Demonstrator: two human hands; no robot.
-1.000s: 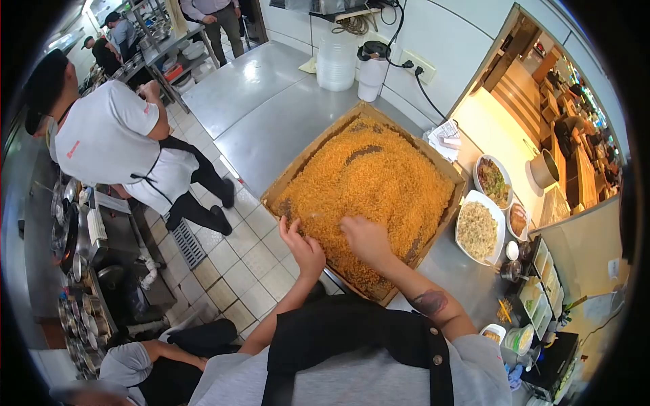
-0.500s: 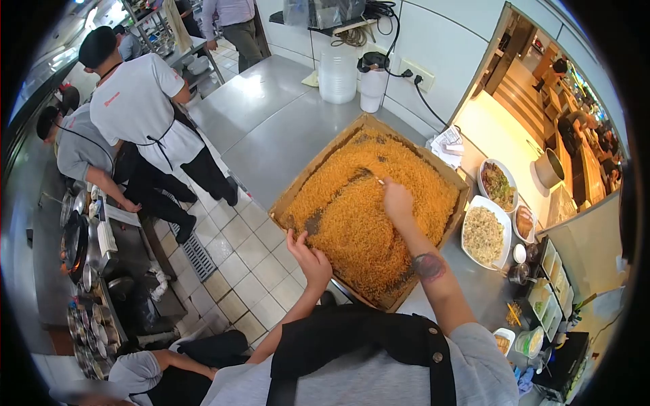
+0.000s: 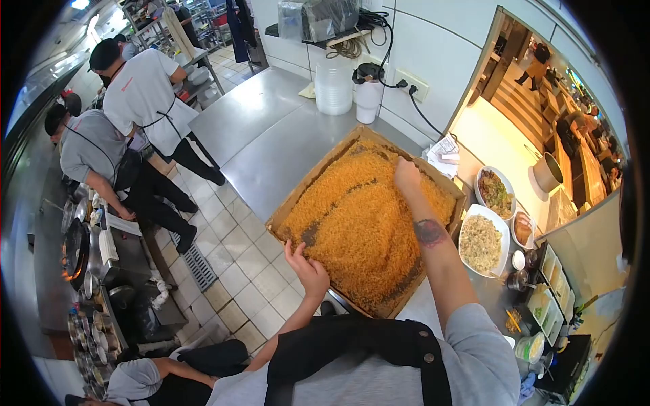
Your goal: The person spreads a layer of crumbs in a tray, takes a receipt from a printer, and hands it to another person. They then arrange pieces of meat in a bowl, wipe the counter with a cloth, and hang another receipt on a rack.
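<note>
A square brown box or tray [image 3: 283, 218] stands tilted to the view on the steel counter, its lined floor spread with orange-brown crumbs [image 3: 359, 243]. Fingers apart, my left hand [image 3: 308, 272] rests at the near left edge of the tray. My right hand [image 3: 407, 177] is closed over the crumbs near the far right side; what it holds is hidden beneath it. Dark patches of the tray floor show through the crumbs at the far edge, the left and the near right.
Right of the tray are a bowl of rice [image 3: 482, 245], a salad bowl [image 3: 495, 192] and condiment containers [image 3: 546, 287]. Plastic containers [image 3: 334, 86] and a white cup [image 3: 369, 95] stand behind. Co-workers [image 3: 152, 101] work at the left by a stove [image 3: 76, 250].
My right hand has moved away from me and to the right over the crumbs, whose ridges have shifted. My left hand stays at the tray edge. A person at the far back has left view.
</note>
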